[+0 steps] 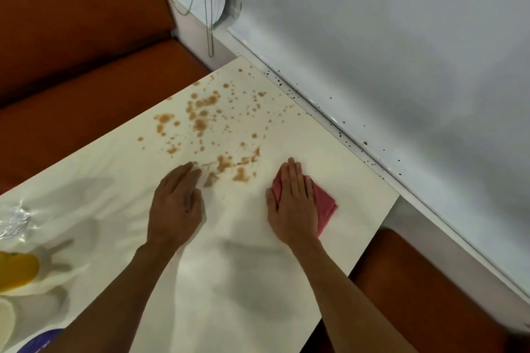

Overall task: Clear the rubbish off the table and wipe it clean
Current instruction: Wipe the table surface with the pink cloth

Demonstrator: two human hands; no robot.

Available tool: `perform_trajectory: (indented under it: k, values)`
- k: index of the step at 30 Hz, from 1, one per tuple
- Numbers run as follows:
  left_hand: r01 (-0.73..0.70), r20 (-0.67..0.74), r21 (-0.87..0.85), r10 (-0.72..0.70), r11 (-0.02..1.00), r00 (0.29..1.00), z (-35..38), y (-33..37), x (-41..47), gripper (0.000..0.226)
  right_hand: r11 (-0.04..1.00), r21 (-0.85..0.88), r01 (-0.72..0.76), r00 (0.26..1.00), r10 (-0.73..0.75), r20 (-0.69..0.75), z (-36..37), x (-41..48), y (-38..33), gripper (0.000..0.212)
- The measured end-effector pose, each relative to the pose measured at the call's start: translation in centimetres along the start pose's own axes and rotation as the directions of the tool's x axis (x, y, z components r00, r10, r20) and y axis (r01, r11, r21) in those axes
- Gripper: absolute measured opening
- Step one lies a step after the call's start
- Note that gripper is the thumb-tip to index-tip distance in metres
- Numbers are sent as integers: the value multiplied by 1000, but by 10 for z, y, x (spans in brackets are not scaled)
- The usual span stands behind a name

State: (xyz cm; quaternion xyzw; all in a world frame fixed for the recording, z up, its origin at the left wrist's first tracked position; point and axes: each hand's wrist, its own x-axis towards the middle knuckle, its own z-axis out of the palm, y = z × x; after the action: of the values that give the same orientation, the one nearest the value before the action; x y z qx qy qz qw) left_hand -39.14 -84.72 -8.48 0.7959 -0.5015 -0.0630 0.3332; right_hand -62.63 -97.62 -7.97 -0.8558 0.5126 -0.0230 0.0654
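- Forearms: left forearm (114, 295) and right forearm (344, 289) enter from the bottom edge and reach forward over the table, roughly parallel and well apart.
- Table (229, 281): cream top, running diagonally between two orange bench seats (86, 66), with its far side against a white sill (329, 120) that carries dark specks.
- Brown spill (200, 114): blotches and droplets cover the far half of the table. A clean wedge to the right of it suggests that wiping has begun. Most of the stain is not yet wiped.
- Rubbish, at the table's left edge: a clear plastic wrapper (14, 221), a yellow item (15, 271), a white item (5, 321) and a purple item (43, 341), all partly cut off by the frame. None can be identified further. Clearing is judged unfinished.
- Left hand (175, 203): lies palm down on the bare table, fingers straight and close together, holding nothing. The fingertips touch the near edge of the spill.
- Right hand (291, 203): lies flat, palm down, on the cloth, fingers straight and together, pressing rather than gripping.
- Pink cloth (325, 203): folded, flat on the table under the right hand, just right of the nearest blotches. Its right corner shows beyond the palm.
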Motion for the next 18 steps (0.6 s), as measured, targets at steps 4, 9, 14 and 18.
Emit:
perform_trajectory:
  k: [4, 9, 14, 18]
  values:
    - [38, -33, 90, -36, 995, 999, 4, 3, 1, 47, 998, 38, -52, 998, 53, -38, 9, 21, -61, 70]
    - [30, -23, 179, -27, 983, 999, 5, 5, 0, 48, 920, 12, 391, 919, -392, 54, -1, -11, -7, 70]
    - [54, -3, 192, -54, 980, 999, 6, 5, 0, 49, 987, 23, -161, 985, 162, -64, 7, 42, -23, 71]
    - [54, -9, 209, -53, 976, 999, 4, 5, 0, 49, 976, -3, 217, 976, -217, 9, 8, 26, -48, 68]
